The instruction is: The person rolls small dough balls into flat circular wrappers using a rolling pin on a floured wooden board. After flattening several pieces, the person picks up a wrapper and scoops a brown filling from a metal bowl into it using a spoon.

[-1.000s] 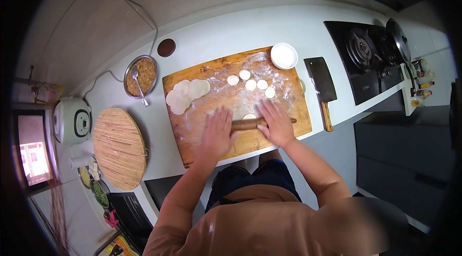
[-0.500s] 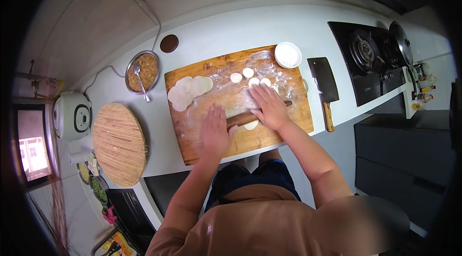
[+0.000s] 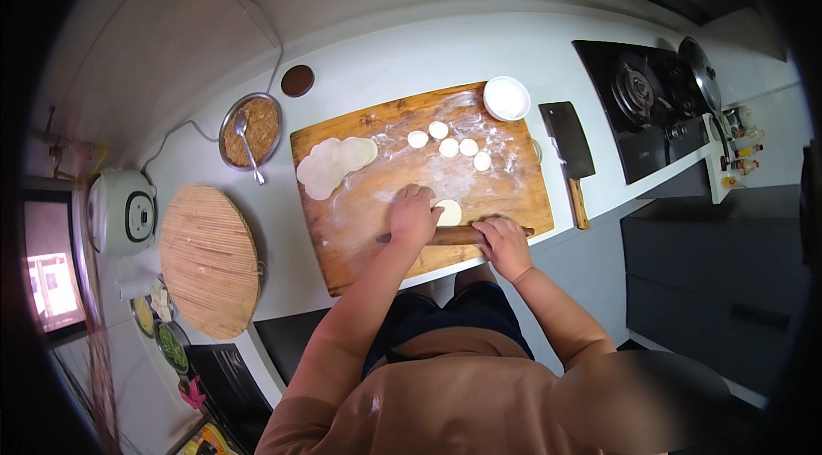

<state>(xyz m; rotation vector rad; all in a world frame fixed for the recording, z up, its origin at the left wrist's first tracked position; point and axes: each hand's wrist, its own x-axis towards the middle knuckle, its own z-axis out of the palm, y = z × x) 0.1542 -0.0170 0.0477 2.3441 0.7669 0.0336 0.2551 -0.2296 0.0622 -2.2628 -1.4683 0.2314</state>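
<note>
A small round dough wrapper [image 3: 448, 213] lies on the floured wooden cutting board [image 3: 360, 224], just beyond a brown rolling pin [image 3: 458, 237]. My left hand [image 3: 414, 215] is closed at the wrapper's left edge, thumb against it; its fingertips are partly hidden. The pin's left part passes beneath that hand and wrist. My right hand [image 3: 505, 245] is wrapped over the right part of the pin. Several small dough pieces [image 3: 449, 147] sit farther back on the board. Rolled wrappers [image 3: 324, 170] overlap at its left side.
A white bowl [image 3: 507, 99] stands at the board's back right corner, beside a cleaver [image 3: 568, 147] and a gas stove [image 3: 629, 100]. To the left are a bowl of filling [image 3: 257, 125] with a spoon, a round slatted lid [image 3: 210, 258] and a rice cooker [image 3: 124, 211].
The rolling pin has come toward me, uncovering the wrapper. My right hand has drawn back nearer the board's front edge and curled over the pin; my left hand has moved right to the wrapper.
</note>
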